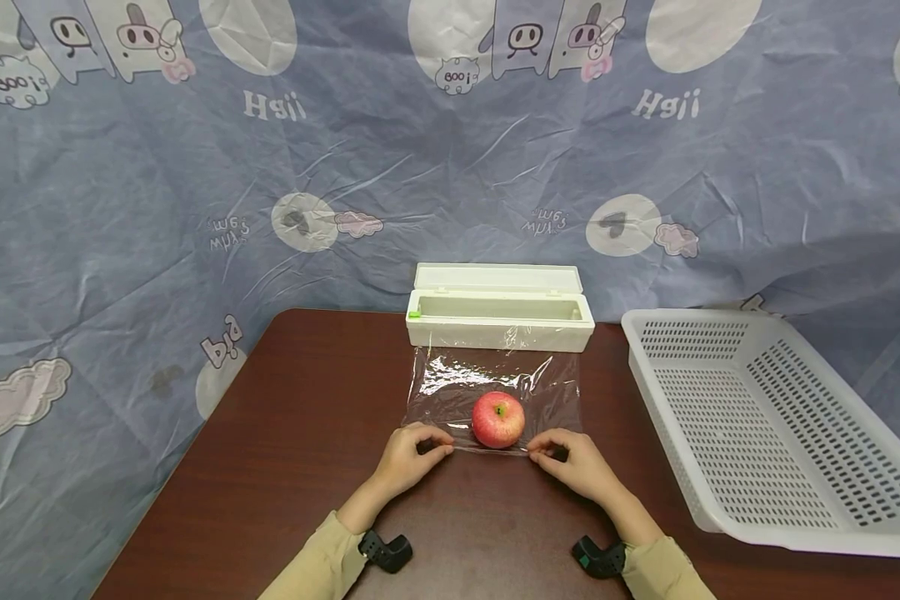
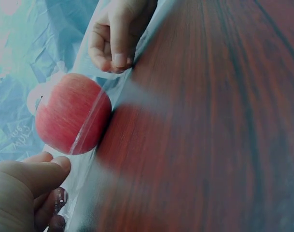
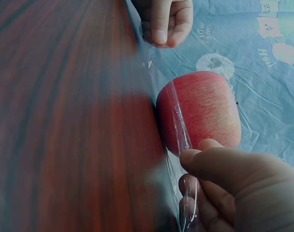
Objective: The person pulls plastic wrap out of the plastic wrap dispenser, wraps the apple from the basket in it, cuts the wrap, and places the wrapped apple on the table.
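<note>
A red apple [image 1: 498,420] sits on a sheet of clear plastic wrap [image 1: 450,387], stem up. The wrap runs from a white wrap box [image 1: 501,335] with its lid raised toward the near side. My left hand [image 1: 412,458] pinches the wrap's near edge left of the apple. On the other side my right hand [image 1: 573,463] pinches the same edge. Both wrist views show the edge as a taut strip in front of the apple [image 2: 74,113], with thumb and fingers of the right hand [image 3: 219,179] closed on it.
A white perforated plastic basket [image 1: 742,433] stands on the right of the brown table [image 1: 307,400]. Behind the table hangs a grey-blue printed cloth [image 1: 450,167]. A green piece [image 1: 415,314] shows at the box's left end. Each wrist wears a black band.
</note>
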A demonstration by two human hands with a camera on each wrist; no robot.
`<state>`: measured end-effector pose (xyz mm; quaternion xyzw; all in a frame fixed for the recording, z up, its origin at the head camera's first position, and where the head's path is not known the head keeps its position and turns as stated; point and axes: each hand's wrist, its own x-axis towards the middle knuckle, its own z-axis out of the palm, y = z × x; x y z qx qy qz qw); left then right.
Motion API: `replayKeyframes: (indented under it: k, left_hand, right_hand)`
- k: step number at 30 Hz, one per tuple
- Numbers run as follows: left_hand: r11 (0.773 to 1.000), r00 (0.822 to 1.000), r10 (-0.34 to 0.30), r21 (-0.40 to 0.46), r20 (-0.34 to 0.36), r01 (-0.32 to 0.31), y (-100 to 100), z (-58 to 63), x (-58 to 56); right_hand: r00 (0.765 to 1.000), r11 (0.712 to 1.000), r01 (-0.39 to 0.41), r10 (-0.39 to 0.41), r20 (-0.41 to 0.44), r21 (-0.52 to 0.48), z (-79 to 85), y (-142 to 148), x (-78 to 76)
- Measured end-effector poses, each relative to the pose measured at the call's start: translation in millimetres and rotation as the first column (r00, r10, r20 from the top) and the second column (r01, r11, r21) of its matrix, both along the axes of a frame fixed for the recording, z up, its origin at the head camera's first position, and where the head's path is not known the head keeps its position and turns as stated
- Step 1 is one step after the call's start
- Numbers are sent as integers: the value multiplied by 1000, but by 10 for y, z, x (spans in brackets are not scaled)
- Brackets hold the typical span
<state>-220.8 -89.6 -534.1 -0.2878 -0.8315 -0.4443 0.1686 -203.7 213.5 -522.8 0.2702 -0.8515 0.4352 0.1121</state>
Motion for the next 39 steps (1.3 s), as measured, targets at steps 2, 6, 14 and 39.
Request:
replayKeyframes:
  k: [2,6,14,39]
  left_hand:
    - [1000,1000,0,14,-17,0,10,1,-8]
    - [999,997,9,46,-75,-5,41,10,-26]
    - [997,987,32,78,-158,-20,146,23,-79]
    - [986,977,110,145,-183,-84,431,44,-176]
  right_hand:
    - [1000,1000,15,-15,-4,-3,16,-12,3]
    - [999,999,49,-49,-1,-5,41,-44,-9]
    - [992,991,117,-119,-33,-60,8,-108,-71]
    - [991,978,125,-132,-32,-166,360,-311,36]
